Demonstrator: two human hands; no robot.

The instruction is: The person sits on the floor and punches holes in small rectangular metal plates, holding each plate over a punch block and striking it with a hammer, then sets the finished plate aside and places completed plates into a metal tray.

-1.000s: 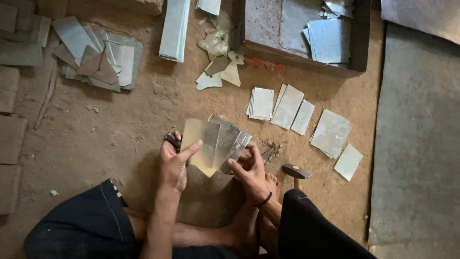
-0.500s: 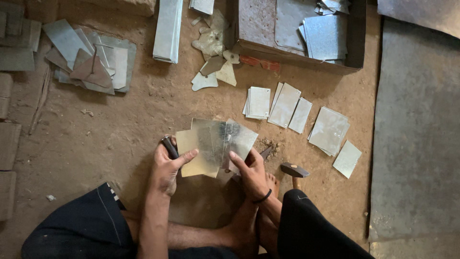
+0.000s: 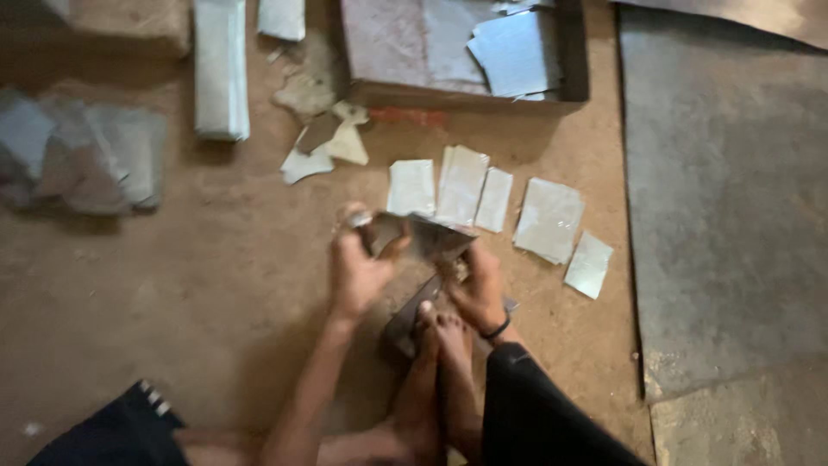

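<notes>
- Bare brown dirt floor (image 3: 172, 285) spreads wide and open on the person's left side, nothing lying near the hands there.
- Left hand (image 3: 358, 272) curls around the near edge of a metal sheet (image 3: 423, 237), thumb over the top; the picture is blurred here.
- Right hand (image 3: 474, 285) grips the sheet's opposite edge, fingers closed on it, a dark band at the wrist.
- Sheet sits just above the bare feet (image 3: 435, 345), tilted.
- Five cut metal pieces (image 3: 483, 198) lie in a row just beyond the hands, close to the sheet's far edge.
- A big grey slab (image 3: 724, 216) borders the right side.
- A dark tray (image 3: 569, 60) sits beyond the row.
</notes>
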